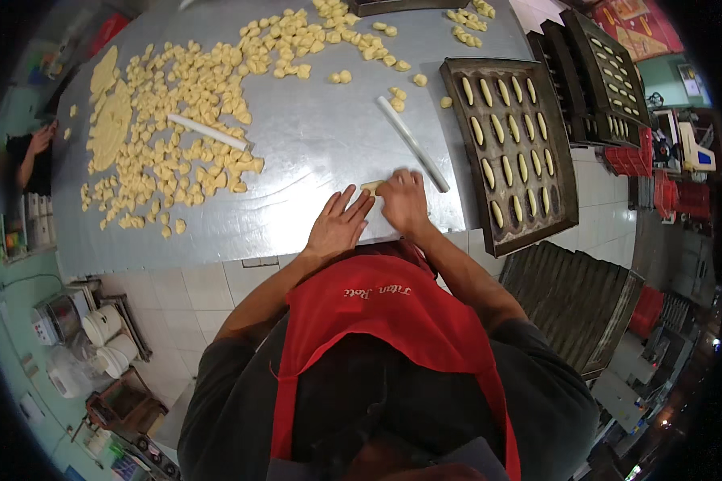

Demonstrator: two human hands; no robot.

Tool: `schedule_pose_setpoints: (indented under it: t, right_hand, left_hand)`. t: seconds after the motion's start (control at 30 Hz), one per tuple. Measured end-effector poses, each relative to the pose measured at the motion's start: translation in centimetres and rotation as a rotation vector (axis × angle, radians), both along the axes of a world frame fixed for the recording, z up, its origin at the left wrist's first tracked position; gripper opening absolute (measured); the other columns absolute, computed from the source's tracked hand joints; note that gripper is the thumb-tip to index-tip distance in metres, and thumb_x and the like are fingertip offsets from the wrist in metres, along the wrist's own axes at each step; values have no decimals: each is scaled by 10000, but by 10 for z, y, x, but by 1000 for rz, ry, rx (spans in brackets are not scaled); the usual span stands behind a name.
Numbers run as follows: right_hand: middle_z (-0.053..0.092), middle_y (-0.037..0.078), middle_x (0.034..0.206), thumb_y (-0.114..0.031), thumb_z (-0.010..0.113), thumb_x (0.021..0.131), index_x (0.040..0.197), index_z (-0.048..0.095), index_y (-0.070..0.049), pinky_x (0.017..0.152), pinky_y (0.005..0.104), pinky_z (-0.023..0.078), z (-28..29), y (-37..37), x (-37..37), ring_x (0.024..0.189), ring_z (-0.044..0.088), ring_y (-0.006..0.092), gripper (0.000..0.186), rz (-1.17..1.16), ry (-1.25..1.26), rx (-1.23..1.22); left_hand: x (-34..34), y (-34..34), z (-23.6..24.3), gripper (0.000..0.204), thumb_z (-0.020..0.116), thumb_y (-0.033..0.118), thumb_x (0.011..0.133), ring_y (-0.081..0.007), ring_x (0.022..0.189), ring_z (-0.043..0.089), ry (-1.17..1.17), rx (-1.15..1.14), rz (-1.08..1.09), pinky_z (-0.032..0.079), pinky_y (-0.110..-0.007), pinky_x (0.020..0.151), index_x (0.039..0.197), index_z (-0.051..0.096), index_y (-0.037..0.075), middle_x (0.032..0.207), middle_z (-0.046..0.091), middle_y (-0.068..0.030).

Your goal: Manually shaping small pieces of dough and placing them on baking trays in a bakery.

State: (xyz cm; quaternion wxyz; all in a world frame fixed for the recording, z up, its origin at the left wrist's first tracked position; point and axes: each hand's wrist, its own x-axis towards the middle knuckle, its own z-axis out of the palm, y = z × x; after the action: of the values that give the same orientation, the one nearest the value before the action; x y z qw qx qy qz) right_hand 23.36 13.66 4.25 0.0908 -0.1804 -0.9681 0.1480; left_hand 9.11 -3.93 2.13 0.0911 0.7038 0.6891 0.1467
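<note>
My left hand (338,224) lies on the steel table (313,144) near its front edge, fingers stretched out, beside a short strip of pale dough (371,187). My right hand (405,204) has its fingers curled onto the right end of that strip. Just above my right hand lies a pale rod (413,144), set diagonally. Many small yellow dough lumps (200,88) cover the left and back of the table, with a flat dough sheet (107,136) at the left and a second rod (204,132) among the lumps.
At the right, a dark metal tray (568,216) holds rows of dough sticks, with more trays (594,24) behind. Stacked dark trays (561,305) stand below right. Another person's hand and arm (38,144) are at the far left. White buckets (104,325) sit at the lower left.
</note>
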Motion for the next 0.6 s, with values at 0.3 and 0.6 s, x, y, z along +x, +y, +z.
schedule_pose_setpoints:
  t: [0.3, 0.6]
  right_hand:
    - [148, 346, 1805, -537, 550, 1086, 1719, 228, 84, 1330, 700, 118, -29, -43, -22, 1688, 119, 515, 944, 33, -144, -181]
    - [373, 315, 1663, -443, 677, 1052, 1653, 345, 50, 1280, 662, 264, -31, 12, -124, 1537, 355, 520, 845, -173, 49, -47]
  left_hand:
    - [-84, -46, -2, 490, 653, 151, 1018, -458, 1454, 499, -121, 181, 620, 386, -581, 1205, 1489, 611, 23, 1586, 521, -274]
    - [-94, -60, -5, 545, 612, 234, 1039, -417, 1529, 428, -79, 100, 586, 312, -561, 1251, 1560, 586, 77, 1666, 466, -230]
